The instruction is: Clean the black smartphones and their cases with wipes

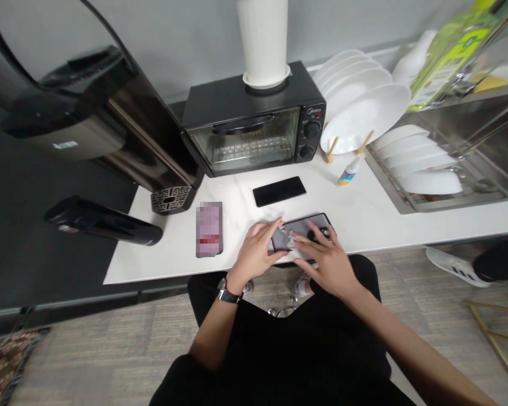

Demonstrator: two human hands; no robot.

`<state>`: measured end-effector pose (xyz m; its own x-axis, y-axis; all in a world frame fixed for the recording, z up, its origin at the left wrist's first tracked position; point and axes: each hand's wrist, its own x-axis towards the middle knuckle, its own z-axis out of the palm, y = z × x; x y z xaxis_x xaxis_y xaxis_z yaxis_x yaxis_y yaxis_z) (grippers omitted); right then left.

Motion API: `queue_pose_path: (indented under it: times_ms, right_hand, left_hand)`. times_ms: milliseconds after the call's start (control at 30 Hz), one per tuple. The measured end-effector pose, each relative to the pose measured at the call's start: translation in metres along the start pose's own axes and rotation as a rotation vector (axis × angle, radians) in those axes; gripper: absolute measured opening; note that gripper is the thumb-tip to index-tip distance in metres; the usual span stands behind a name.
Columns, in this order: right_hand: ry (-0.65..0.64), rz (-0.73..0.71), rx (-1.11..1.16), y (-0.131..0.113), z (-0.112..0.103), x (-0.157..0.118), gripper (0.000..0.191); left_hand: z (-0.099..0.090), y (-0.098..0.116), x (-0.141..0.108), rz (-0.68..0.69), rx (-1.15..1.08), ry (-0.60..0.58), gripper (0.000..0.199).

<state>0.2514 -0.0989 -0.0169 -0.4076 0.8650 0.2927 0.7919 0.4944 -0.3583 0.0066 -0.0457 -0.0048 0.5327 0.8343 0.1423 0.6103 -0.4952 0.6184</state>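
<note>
phone (300, 225) flat on counter (237, 214), btwn l hand (256, 248) & r hand (328, 259).

The single view came from the person's head, looking forward and steeply down from above the torso (279, 361). It faced across the bench (364, 223) toward the wall (203, 34), which filled much of the top. The left hand (256, 248) and right hand (332, 268) lay near the middle, closer to the camera than the oven (224, 107) beyond them. The bench's near edge rose slightly toward the right. The wide field took in the dispenser (152, 146) at left, the sink (402, 206) at right and the floor (110, 349) below.
</note>
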Motion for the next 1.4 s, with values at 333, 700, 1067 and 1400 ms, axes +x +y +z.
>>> queue_pose_path:
  times_ms: [333, 700, 1067, 1400]
  right_hand:
    - [0.064, 0.014, 0.024, -0.036, 0.027, 0.028, 0.067]
    - [0.142, 0.213, -0.159, 0.025, -0.013, -0.011, 0.045]
    - [0.019, 0.008, 0.097, -0.042, 0.012, 0.021, 0.043]
    - [0.071, 0.053, -0.115, 0.002, 0.002, 0.022, 0.052]
  left_hand:
    - [0.001, -0.004, 0.002, 0.01, -0.03, -0.002, 0.09]
    - [0.0, 0.002, 0.004, 0.012, 0.01, -0.014, 0.089]
    - [-0.001, -0.003, -0.002, -0.009, 0.008, -0.001, 0.086]
    - [0.0, 0.001, 0.007, 0.041, 0.0, 0.002, 0.088]
